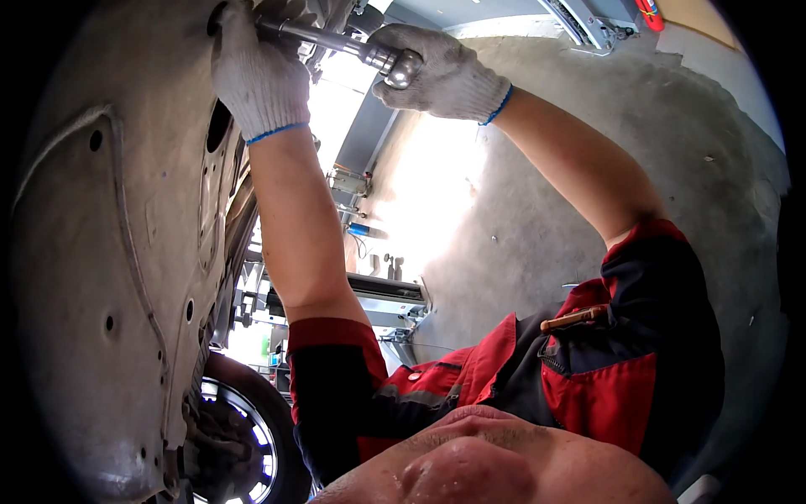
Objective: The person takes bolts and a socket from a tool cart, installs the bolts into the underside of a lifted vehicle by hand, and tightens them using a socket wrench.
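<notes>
One gloved right hand (pixel 449 74) clasps a metal tool (pixel 326 39) at its rounded end (pixel 405 70), apparently for leverage, the left hand (pixel 259 88), hold hidden, beside the vehicle underside (pixel 75 244).

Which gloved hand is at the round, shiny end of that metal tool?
The right hand: it is cupped around the round end of the tool. The left hand, instead, is up by the car's underside, near the tool's other end.

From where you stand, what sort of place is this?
Probably a car repair shop: there's a car's underside, a wheel and a metal wrench in use.
</notes>
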The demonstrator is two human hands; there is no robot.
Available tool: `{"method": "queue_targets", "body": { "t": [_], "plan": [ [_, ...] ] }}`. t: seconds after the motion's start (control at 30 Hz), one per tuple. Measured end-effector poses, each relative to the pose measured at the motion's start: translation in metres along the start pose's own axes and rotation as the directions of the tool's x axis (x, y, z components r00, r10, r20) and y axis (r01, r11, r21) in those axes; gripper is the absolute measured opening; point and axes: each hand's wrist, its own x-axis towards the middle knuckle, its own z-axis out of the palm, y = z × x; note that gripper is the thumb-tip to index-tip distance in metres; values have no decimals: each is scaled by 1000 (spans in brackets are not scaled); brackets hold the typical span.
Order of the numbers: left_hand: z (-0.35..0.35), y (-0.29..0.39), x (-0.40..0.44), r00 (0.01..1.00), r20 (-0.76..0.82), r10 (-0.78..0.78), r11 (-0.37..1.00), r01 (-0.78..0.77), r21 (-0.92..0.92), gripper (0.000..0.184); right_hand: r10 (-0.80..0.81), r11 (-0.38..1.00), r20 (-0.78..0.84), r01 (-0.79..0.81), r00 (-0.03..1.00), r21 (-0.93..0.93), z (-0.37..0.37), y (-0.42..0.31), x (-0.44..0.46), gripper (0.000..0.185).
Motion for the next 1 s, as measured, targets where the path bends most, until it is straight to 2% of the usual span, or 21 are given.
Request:
{"method": "queue_targets", "body": {
  "t": [0.1,0.2,0.3,0.4,0.43,0.47,0.5,0.53,0.57,0.6,0.63,0.7,0.73,0.77,0.8,0.83,0.87,0.9,0.93,0.97,1.0],
  "plan": [
    [-2,1,2,1000,-5,-17,1000,17,-21,28,36,951,19,-40,999,305,7,5,3,46],
    [-5,1,5,999,51,-5,999,7,-32,30,84,996,16,-85,996,35,3,-3,10,51],
    [14,10,-9,999,-21,-49,997,47,-65,27,79,988,13,-80,997,133,11,4,18,51],
    [24,8,-21,980,158,-118,911,170,-375,18,318,935,-63,-301,946,189,18,3,18,48],
    [21,5,-15,974,197,-112,903,182,-388,19,327,789,87,-322,941,524,18,2,21,46],
    [20,3,-7,966,234,-109,895,197,-399,20,280,523,230,-349,932,778,19,1,24,44],
    [19,1,-3,957,271,-106,887,214,-408,21,182,179,344,-375,921,910,20,0,26,42],
    [18,0,0,976,165,-139,928,187,-324,20,232,484,254,-338,939,807,24,-1,24,39],
    [27,4,-1,986,54,-158,957,166,-236,19,247,739,154,-289,957,608,29,-5,20,36],
    [31,6,-3,983,-62,-171,977,161,-138,19,163,924,-9,-150,987,352,33,-8,19,31],
    [27,4,0,980,-73,-184,982,179,-61,20,74,997,-171,-71,982,24,37,-11,17,27],
    [30,1,-1,986,-12,-169,984,168,-55,21,-103,936,-188,32,977,-351,28,1,26,26],
    [30,0,1,988,22,-155,986,156,-57,21,-197,845,-169,80,966,-528,24,6,32,26],
    [29,0,5,973,-104,-206,960,181,-213,19,31,989,-255,-67,966,-134,22,-20,21,22],
    [29,-1,6,978,-53,-200,949,180,-258,20,165,899,-100,-107,981,425,24,-14,24,22],
    [27,-1,6,980,-5,-200,936,190,-295,22,200,507,109,-198,974,839,31,-4,24,22],
    [28,0,3,978,46,-204,923,208,-325,25,121,-56,293,-288,948,956,37,-6,23,23],
    [31,4,1,972,-5,-233,928,221,-299,26,91,-53,301,-297,949,953,41,-10,21,23],
    [35,8,1,966,-56,-251,932,226,-282,26,243,208,253,-305,936,929,43,-17,13,27],
    [37,11,1,956,-116,-269,936,231,-265,27,330,693,55,-282,942,663,41,-23,15,28],
    [40,11,0,957,-155,-247,951,209,-226,28,198,934,-158,-138,967,329,44,-19,16,30]
  ]
}}
